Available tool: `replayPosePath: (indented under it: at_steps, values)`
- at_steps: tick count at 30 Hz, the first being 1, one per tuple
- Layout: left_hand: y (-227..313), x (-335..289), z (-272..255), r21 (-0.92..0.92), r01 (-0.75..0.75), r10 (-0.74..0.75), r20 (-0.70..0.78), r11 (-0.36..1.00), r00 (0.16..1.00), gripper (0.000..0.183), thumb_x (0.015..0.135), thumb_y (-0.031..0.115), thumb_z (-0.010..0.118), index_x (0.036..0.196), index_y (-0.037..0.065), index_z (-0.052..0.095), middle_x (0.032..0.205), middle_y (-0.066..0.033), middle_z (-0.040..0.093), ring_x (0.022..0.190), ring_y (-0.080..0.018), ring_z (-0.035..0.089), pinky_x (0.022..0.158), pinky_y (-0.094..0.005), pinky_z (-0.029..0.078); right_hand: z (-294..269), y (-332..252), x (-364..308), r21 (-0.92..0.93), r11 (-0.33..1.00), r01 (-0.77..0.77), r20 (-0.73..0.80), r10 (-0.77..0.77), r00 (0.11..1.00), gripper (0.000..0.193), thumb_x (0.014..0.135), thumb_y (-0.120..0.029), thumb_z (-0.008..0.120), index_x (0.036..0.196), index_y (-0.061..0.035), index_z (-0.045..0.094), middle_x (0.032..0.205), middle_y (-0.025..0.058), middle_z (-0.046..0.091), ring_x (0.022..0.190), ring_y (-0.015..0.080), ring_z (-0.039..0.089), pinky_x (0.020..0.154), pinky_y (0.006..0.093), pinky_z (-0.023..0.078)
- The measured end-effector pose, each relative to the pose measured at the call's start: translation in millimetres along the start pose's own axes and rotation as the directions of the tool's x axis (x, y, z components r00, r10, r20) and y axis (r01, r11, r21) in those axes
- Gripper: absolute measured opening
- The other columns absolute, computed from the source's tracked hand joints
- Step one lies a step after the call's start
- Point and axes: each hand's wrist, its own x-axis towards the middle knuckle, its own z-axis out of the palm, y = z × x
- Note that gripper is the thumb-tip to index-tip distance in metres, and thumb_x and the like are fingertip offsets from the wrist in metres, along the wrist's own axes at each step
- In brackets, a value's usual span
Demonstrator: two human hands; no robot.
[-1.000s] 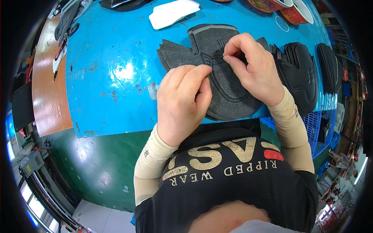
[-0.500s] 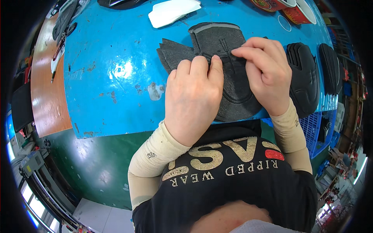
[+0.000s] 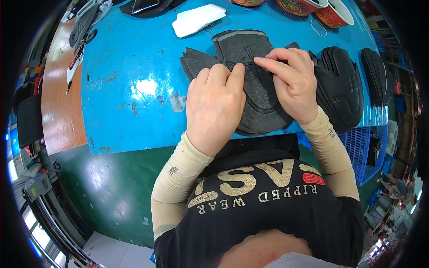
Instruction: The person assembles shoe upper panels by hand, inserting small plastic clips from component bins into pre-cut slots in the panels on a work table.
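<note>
Fabric piece: dark grey shoe upper [image 3: 250, 85], flat on blue table [image 3: 129, 89], upper centre of frame.
Left hand [image 3: 214, 107]: palm down, fingers together, pressing the upper.
Right hand [image 3: 290, 80]: fingertips pinching the upper's middle seam.
Right of frame: stack of black pieces [image 3: 342, 87].
Top centre: white pad [image 3: 196, 18].

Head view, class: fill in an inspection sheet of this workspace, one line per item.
Surface: blue table, scuffed, with worn patches in the paint.
Job's things: dark grey fabric shoe piece lying flat on the table.
Clutter: white folded sheet; stack of black shaped pieces; red-patterned bowls at the far edge.
Grips: left hand presses flat on the shoe piece; right hand pinches at its middle.
Cables: nothing seen.
Surroundings: orange-brown bench on the left; blue crate on the right; green floor.
</note>
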Motion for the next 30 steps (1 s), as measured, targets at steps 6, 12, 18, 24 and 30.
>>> replayPosePath:
  at_steps: [6, 12, 18, 24, 30]
  values:
    - [-3, 0, 1, 0.038, 0.009, -0.008, -0.02, 0.999, 1.0, 0.032, 0.074, -0.001, 0.065, 0.107, 0.001, 0.066, 0.085, -0.0102, 0.058, 0.074, -0.0274, 0.057, 0.067, -0.038, 0.048, 5, -6, 4, -0.05, 0.998, 0.023, 0.018, -0.022, 1.0, 0.026, 0.073, -0.003, 0.067, 0.093, -0.0174, 0.075, 0.096, -0.0042, 0.062, 0.095, 0.0187, 0.055, 0.08, 0.037, 0.037]
    - [0, 1, -2, 0.06, 0.003, -0.005, 0.023, 0.998, 1.0, 0.031, 0.075, -0.001, 0.065, 0.105, 0.001, 0.066, 0.083, -0.0102, 0.057, 0.073, -0.0279, 0.056, 0.066, -0.0389, 0.047, 5, -9, 4, -0.115, 0.993, 0.032, 0.017, -0.03, 0.999, 0.027, 0.073, -0.002, 0.066, 0.094, -0.0178, 0.075, 0.096, -0.004, 0.062, 0.096, 0.0191, 0.055, 0.081, 0.0375, 0.037]
    - [-4, -13, -1, -0.319, 0.066, -0.135, -0.199, 0.946, 0.971, 0.024, 0.082, -0.006, 0.065, 0.106, -0.002, 0.066, 0.093, -0.0118, 0.068, 0.084, -0.0214, 0.067, 0.074, -0.0292, 0.052, -14, -17, -1, 0.297, 0.943, -0.15, -0.139, 0.199, 0.97, 0.024, 0.075, 0.004, 0.066, 0.095, -0.0094, 0.071, 0.097, 0.0023, 0.065, 0.093, 0.0219, 0.059, 0.082, 0.0331, 0.046]
    - [26, -25, -13, -0.927, 0.258, -0.412, 0.131, 0.271, 0.902, 0.018, 0.082, -0.006, 0.071, 0.099, 0.0, 0.069, 0.098, -0.0077, 0.069, 0.087, -0.0106, 0.064, 0.074, -0.0223, 0.051, -20, -57, -24, 0.811, 0.44, -0.385, 0.196, 0.415, 0.888, 0.017, 0.084, -0.003, 0.072, 0.099, -0.0025, 0.064, 0.091, 0.0046, 0.067, 0.083, 0.012, 0.064, 0.075, 0.0247, 0.05]
    - [25, -28, -8, -0.89, 0.256, -0.399, 0.093, 0.376, 0.912, 0.018, 0.079, -0.005, 0.074, 0.096, 0.001, 0.07, 0.094, -0.0093, 0.07, 0.083, -0.0142, 0.065, 0.072, -0.0244, 0.052, -20, -60, -30, 0.776, 0.452, -0.44, 0.239, 0.435, 0.868, 0.019, 0.087, -0.001, 0.068, 0.104, -0.0019, 0.058, 0.092, 0.004, 0.065, 0.084, 0.0101, 0.062, 0.075, 0.0244, 0.05]
